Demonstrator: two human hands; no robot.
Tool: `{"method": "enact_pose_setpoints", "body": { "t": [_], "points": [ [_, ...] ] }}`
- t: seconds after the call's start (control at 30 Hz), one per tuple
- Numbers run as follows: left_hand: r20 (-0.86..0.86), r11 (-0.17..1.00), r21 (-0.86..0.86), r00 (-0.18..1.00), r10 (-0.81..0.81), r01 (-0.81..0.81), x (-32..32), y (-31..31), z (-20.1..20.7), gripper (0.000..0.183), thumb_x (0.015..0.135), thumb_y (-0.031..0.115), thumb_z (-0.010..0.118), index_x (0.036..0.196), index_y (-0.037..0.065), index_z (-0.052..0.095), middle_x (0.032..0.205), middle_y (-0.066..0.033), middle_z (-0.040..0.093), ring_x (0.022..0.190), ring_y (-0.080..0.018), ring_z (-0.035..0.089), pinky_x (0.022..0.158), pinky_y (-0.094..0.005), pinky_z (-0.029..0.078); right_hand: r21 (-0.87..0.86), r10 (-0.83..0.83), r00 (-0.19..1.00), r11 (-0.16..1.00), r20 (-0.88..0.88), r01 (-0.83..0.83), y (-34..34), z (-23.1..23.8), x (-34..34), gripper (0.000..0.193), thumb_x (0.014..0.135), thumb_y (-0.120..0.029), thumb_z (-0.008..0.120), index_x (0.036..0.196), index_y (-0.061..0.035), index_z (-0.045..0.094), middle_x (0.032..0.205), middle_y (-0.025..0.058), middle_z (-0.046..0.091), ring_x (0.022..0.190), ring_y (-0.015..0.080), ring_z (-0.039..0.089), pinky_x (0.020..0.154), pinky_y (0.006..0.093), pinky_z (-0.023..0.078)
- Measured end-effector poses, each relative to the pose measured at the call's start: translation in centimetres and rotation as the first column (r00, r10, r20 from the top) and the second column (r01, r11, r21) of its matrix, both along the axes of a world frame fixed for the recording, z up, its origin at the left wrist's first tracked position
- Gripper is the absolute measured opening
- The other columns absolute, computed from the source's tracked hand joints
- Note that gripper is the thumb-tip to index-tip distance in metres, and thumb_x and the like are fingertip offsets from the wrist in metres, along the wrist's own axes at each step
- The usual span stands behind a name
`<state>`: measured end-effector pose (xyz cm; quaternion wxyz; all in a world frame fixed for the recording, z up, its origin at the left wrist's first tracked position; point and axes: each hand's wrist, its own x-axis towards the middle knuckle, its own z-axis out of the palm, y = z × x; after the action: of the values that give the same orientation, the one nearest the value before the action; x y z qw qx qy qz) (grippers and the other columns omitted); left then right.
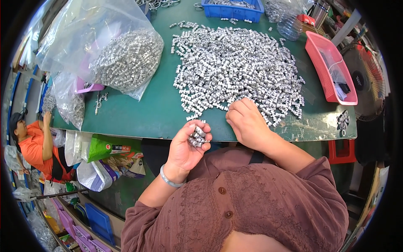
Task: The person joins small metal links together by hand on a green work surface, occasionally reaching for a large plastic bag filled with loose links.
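A wide heap of small silvery metal parts (239, 67) is spread over the green table (126, 119). My left hand (186, 147), a pale bangle on its wrist, is cupped palm up at the table's front edge. Its fingers curl round a small clump of metal parts (197, 136). At the near edge of the heap rests my right hand (247, 122), its fingers bent and drawn together on the parts there. What its fingertips hold, if anything, is hidden beneath them.
A large clear bag of metal parts (130, 59) stands at the left. Blue bin (233, 11) is at the back. A pink basket (331, 69) and a fan (363, 82) stand right. Another person in an orange shirt (35, 145) works far left.
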<state>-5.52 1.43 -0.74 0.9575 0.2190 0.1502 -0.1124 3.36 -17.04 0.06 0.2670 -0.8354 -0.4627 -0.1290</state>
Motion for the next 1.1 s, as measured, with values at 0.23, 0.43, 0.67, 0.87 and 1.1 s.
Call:
{"method": "enact_pose_setpoints", "body": {
  "t": [0.23,0.43,0.67,0.87,1.1],
  "points": [
    [-0.034,0.996,0.086,0.999,-0.003,0.006,-0.1,0.0,0.0,0.012,0.085,0.015,0.053,0.092,0.006,0.055,0.082,-0.007,0.057,0.071,-0.0188,0.055,0.055,-0.0272,0.042,-0.052,-0.045,0.999,0.998,-0.001,0.045,-0.2,1.1,-0.2,0.009,0.069,-0.008,0.059,0.076,-0.0032,0.055,0.084,0.0078,0.048,0.084,0.0257,0.046,0.073,0.0349,0.038],
    [-0.016,0.981,0.188,0.999,-0.037,0.04,-0.1,-0.4,0.0,0.007,0.083,0.005,0.056,0.09,0.006,0.056,0.078,-0.0039,0.056,0.068,-0.0141,0.054,0.054,-0.0244,0.04,-0.114,-0.042,0.999,0.993,-0.012,0.04,-1.0,0.9,0.0,0.01,0.069,-0.007,0.06,0.077,-0.0036,0.056,0.085,0.0085,0.048,0.085,0.0259,0.046,0.075,0.0348,0.039],
    [-0.038,0.903,0.428,0.998,-0.04,0.052,0.1,-1.9,1.1,0.013,0.082,0.008,0.062,0.092,0.005,0.056,0.075,-0.0009,0.056,0.063,-0.0099,0.053,0.05,-0.0211,0.04,0.109,0.105,0.97,0.991,-0.218,-0.082,-0.3,1.1,-0.5,0.012,0.072,-0.003,0.06,0.082,-0.0034,0.054,0.084,0.0092,0.051,0.082,0.0285,0.048,0.072,0.0363,0.04],
    [-0.003,0.904,0.427,1.0,-0.023,0.023,0.3,-2.1,0.8,0.009,0.085,0.013,0.059,0.091,0.006,0.056,0.074,-0.0008,0.055,0.063,-0.0102,0.053,0.05,-0.0215,0.039,0.213,0.226,0.929,0.963,-0.294,-0.167,0.1,1.4,-0.9,0.02,0.072,-0.008,0.064,0.089,-0.0037,0.054,0.086,0.0099,0.053,0.083,0.0302,0.05,0.072,0.0389,0.041],
    [-0.047,0.981,0.182,0.997,-0.057,0.065,0.4,-1.2,0.2,0.014,0.09,0.02,0.049,0.092,0.007,0.054,0.076,-0.0023,0.05,0.068,-0.0141,0.048,0.05,-0.0219,0.037,0.018,-0.077,0.996,0.997,-0.039,0.078,-0.9,0.6,0.3,0.026,0.07,-0.015,0.066,0.092,-0.0044,0.057,0.087,0.0098,0.051,0.084,0.028,0.048,0.074,0.0367,0.04]
  ]
}}
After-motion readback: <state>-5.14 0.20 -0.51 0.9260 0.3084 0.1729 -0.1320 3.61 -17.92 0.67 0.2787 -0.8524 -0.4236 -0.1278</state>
